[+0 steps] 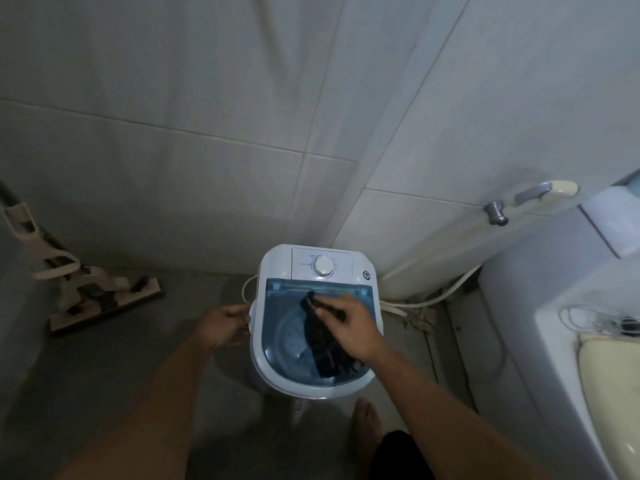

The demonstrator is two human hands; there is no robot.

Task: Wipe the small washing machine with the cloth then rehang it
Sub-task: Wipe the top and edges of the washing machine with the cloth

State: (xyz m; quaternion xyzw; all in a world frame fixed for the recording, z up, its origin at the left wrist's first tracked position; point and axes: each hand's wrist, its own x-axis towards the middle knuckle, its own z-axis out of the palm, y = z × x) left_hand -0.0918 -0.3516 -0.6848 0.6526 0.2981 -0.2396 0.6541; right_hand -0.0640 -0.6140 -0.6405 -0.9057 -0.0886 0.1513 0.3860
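Note:
A small white washing machine [277, 268] with a blue see-through lid and a round dial stands on the floor in the corner. My right hand [349, 325] presses a dark cloth [327, 348] onto the blue lid; the cloth trails toward the lid's front right edge. My left hand [225, 325] rests against the machine's left side, fingers curled at its rim, steadying it.
A flat mop [104, 299] leans on the floor at the left. A toilet [588, 341] fills the right side, with a wall tap [497, 211], a bidet sprayer [547, 190] and white hoses [436, 296] behind the machine. My bare foot [367, 420] is near its front.

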